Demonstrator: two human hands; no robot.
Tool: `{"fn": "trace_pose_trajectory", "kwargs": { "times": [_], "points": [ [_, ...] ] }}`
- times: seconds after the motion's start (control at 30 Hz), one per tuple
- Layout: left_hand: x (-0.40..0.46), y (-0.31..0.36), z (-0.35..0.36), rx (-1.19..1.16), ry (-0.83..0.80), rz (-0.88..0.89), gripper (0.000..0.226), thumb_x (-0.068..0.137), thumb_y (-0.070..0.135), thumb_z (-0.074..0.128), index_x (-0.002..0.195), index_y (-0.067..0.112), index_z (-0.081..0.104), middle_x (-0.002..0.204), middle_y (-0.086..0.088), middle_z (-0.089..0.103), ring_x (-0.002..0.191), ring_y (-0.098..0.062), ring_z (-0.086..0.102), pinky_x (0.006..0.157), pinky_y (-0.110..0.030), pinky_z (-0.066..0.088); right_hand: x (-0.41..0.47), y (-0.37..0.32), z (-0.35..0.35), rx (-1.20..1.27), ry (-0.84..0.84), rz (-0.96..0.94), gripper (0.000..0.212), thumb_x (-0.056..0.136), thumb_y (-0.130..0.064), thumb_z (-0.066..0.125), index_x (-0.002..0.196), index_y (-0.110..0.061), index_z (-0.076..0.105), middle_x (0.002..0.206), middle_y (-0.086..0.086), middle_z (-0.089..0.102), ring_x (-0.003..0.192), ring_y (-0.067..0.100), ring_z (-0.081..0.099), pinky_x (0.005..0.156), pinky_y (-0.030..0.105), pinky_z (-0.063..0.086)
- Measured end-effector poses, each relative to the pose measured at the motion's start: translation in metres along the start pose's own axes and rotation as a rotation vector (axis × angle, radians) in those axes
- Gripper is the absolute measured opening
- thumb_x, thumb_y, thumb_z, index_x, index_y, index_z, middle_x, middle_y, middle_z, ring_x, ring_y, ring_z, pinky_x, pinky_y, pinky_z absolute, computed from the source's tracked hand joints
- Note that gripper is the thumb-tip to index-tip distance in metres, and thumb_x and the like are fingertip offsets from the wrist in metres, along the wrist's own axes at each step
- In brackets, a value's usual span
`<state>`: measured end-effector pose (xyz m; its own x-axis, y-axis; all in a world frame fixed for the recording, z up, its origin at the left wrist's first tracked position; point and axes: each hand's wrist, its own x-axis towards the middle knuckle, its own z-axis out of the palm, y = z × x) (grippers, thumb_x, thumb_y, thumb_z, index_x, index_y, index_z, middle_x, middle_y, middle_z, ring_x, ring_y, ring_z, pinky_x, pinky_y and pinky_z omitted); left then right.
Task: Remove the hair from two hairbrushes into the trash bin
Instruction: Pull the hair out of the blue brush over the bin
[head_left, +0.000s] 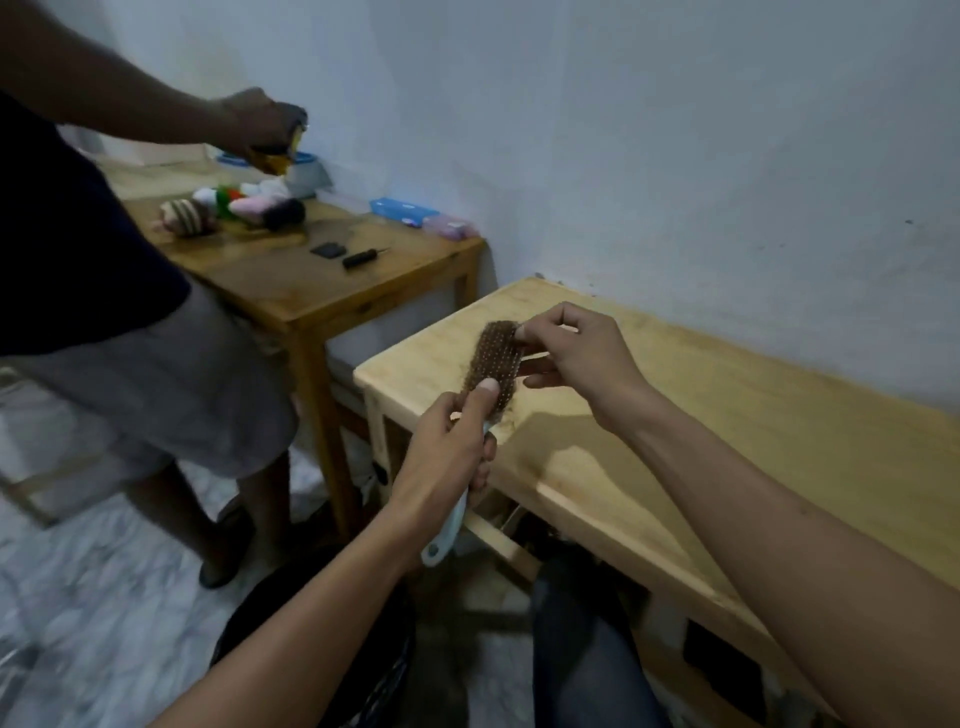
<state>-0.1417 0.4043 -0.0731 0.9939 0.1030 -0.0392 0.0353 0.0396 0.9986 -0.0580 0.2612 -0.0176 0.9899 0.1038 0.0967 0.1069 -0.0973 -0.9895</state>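
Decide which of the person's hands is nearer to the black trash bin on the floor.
Left. The left hand grips the hairbrush handle above the trash bin; the right hand pinches hair at the brush's far tip, higher over the table.

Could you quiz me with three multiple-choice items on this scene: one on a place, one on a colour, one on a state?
1. Where is the trash bin?
A. on the pale table
B. on the floor below the hands
C. on the far table

2. What colour is the hairbrush handle?
A. red
B. black
C. pale blue

3. What is the right hand doing?
A. pinching hair at the brush's top end
B. lying flat on the table
C. holding a bottle

Answers:
1 B: the dark round bin sits on the floor under the left hand.
2 C: the handle sticking out below the left hand is pale blue.
3 A: its fingertips meet at the brown hair on the bristles.
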Motion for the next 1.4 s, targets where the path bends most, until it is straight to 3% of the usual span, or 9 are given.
{"fn": "trace_pose_trajectory", "kwargs": {
  "times": [0.23, 0.4, 0.53, 0.7, 0.8, 0.9, 1.0, 1.23, 1.4],
  "points": [
    [-0.033, -0.027, -0.085, 0.117, 0.272, 0.038, 0.046, 0.097, 0.055, 0.052, 0.097, 0.009, 0.056, 0.061, -0.003, 0.052, 0.047, -0.017, 0.047, 0.041, -0.03, 0.037, -0.013, 0.026, 0.091, -0.058, -0.191, -0.077, 0.01, 0.089, -0.021, 0.076, 0.085, -0.013, 0.077, 0.082, 0.004, 0.078, 0.073, 0.02, 0.076, 0.065, 0.034, 0.062],
    [-0.059, -0.065, -0.134, 0.294, 0.473, 0.009, 0.04, 0.088, 0.068, 0.053, 0.073, 0.031, 0.052, 0.062, 0.003, 0.057, 0.052, -0.017, 0.053, 0.053, -0.043, 0.044, -0.029, 0.064, 0.15, -0.145, -0.298, -0.137, 0.01, 0.092, -0.03, 0.074, 0.093, -0.023, 0.081, 0.084, -0.003, 0.079, 0.081, 0.015, 0.077, 0.075, 0.038, 0.066],
    [-0.081, -0.092, -0.154, 0.321, 0.58, -0.055, 0.05, 0.087, 0.071, 0.052, 0.08, 0.022, 0.054, 0.065, -0.001, 0.058, 0.055, -0.019, 0.054, 0.053, -0.044, 0.045, -0.048, 0.092, 0.185, -0.098, -0.424, -0.095, 0.015, 0.09, -0.033, 0.076, 0.098, -0.021, 0.08, 0.087, 0.002, 0.08, 0.08, 0.019, 0.078, 0.071, 0.037, 0.065],
    [-0.109, -0.115, -0.166, 0.395, 0.714, -0.154, 0.044, 0.092, 0.064, 0.052, 0.083, 0.021, 0.057, 0.067, 0.003, 0.062, 0.058, -0.014, 0.061, 0.052, -0.033, 0.044, -0.062, 0.12, 0.213, -0.065, -0.515, -0.064, 0.014, 0.091, -0.018, 0.078, 0.101, -0.008, 0.081, 0.083, 0.01, 0.079, 0.072, 0.012, 0.073, 0.066, 0.027, 0.061],
    [-0.125, -0.128, -0.17, 0.423, 0.761, -0.217, 0.039, 0.093, 0.06, 0.054, 0.082, 0.023, 0.057, 0.066, 0.008, 0.057, 0.058, -0.009, 0.056, 0.053, -0.028, 0.038, -0.063, 0.14, 0.229, -0.086, -0.562, -0.017, 0.006, 0.091, -0.015, 0.077, 0.092, -0.011, 0.082, 0.074, 0.008, 0.078, 0.068, 0.014, 0.074, 0.066, 0.029, 0.06],
    [-0.134, -0.145, -0.174, 0.397, 0.8, -0.279, 0.052, 0.09, 0.065, 0.054, 0.082, 0.014, 0.056, 0.063, 0.004, 0.052, 0.055, -0.015, 0.051, 0.052, -0.034, 0.037, -0.064, 0.158, 0.242, -0.118, -0.652, 0.046, 0.007, 0.092, -0.014, 0.077, 0.086, -0.015, 0.08, 0.071, 0.007, 0.077, 0.066, 0.015, 0.072, 0.068, 0.031, 0.062],
    [-0.138, -0.162, -0.171, 0.339, 0.838, -0.346, 0.058, 0.088, 0.07, 0.053, 0.084, 0.012, 0.057, 0.061, 0.002, 0.052, 0.054, -0.016, 0.051, 0.051, -0.037, 0.037, -0.064, 0.172, 0.245, -0.084, -0.696, 0.15, 0.009, 0.092, -0.013, 0.076, 0.083, -0.014, 0.078, 0.07, 0.005, 0.074, 0.063, 0.013, 0.069, 0.063, 0.024, 0.059],
    [-0.139, -0.183, -0.158, 0.458, 0.861, -0.469, 0.059, 0.093, 0.066, 0.048, 0.086, 0.007, 0.057, 0.071, -0.006, 0.061, 0.065, -0.02, 0.057, 0.06, -0.036, 0.039, -0.048, 0.2, 0.228, -0.235, -0.68, 0.247, 0.017, 0.098, -0.018, 0.07, 0.082, -0.017, 0.075, 0.077, 0.005, 0.072, 0.066, 0.012, 0.065, 0.066, 0.026, 0.059],
    [-0.132, -0.186, -0.161, 0.526, 0.91, -0.491, 0.06, 0.094, 0.066, 0.047, 0.084, 0.007, 0.056, 0.07, -0.012, 0.062, 0.066, -0.025, 0.06, 0.059, -0.037, 0.039, -0.036, 0.204, 0.208, -0.244, -0.624, 0.273, 0.018, 0.101, -0.021, 0.065, 0.09, -0.009, 0.074, 0.073, 0.003, 0.067, 0.064, 0.011, 0.063, 0.052, 0.015, 0.05]
  ]
}}
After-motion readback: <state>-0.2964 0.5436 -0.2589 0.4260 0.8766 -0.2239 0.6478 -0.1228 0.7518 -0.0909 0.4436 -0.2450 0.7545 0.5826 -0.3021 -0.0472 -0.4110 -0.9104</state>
